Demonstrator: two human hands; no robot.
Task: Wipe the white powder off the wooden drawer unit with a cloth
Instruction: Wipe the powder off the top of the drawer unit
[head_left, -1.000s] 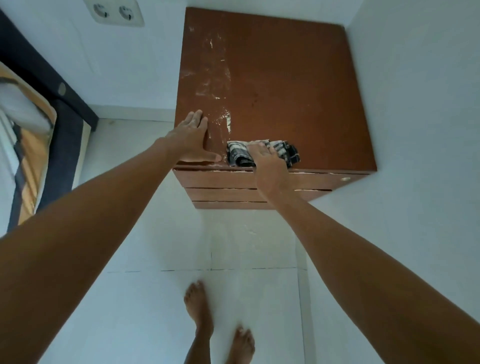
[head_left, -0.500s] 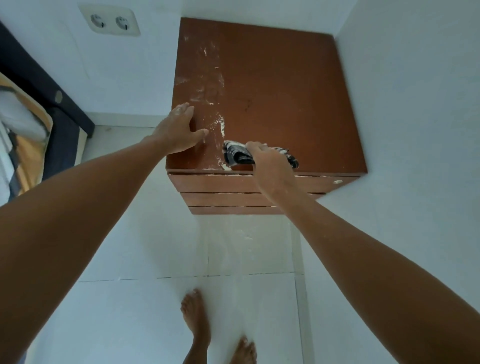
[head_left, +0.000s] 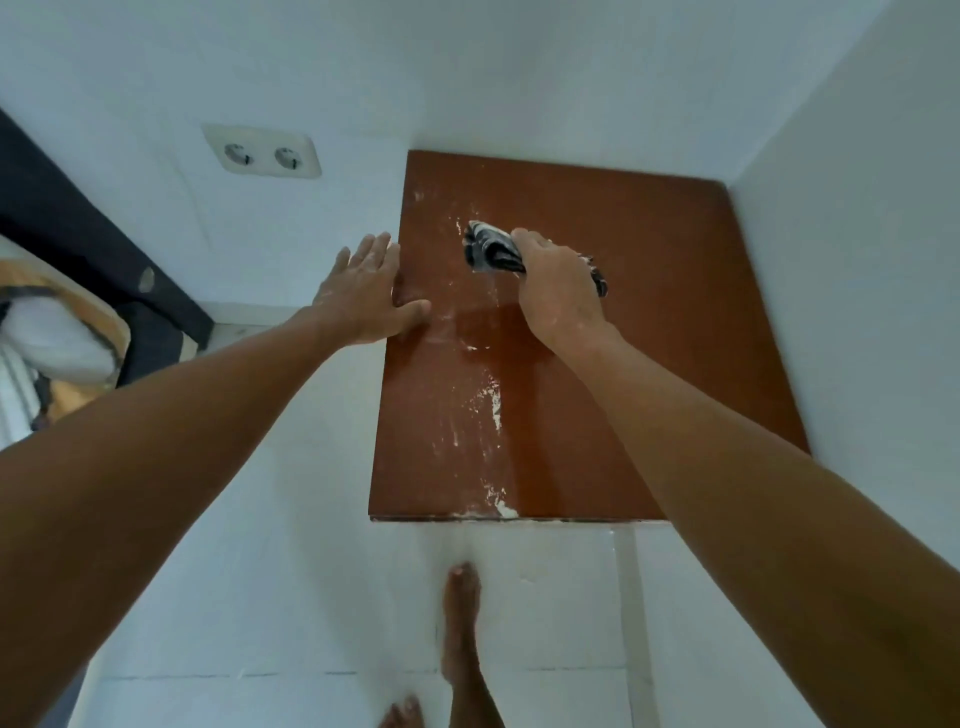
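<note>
Wiping powder from the drawer unit's top, one hand bracing, one scrubbing

The wooden drawer unit (head_left: 623, 322) sits tucked into the wall corner, its top under both hands; white powder (head_left: 488, 410) streaks the strip between them and runs back toward the person. The left hand (head_left: 363, 296) lies flat with straight fingers on the unit's left edge, probably to steady the reach. The right hand (head_left: 558, 291) clenches the bunched cloth (head_left: 491, 252), pressing it at the streak's far end, likely to drag powder along.

Right hand (head_left: 558, 291) grips cloth (head_left: 491, 249) on powdery drawer unit (head_left: 649, 312); left hand (head_left: 363, 296) flat at edge
</note>
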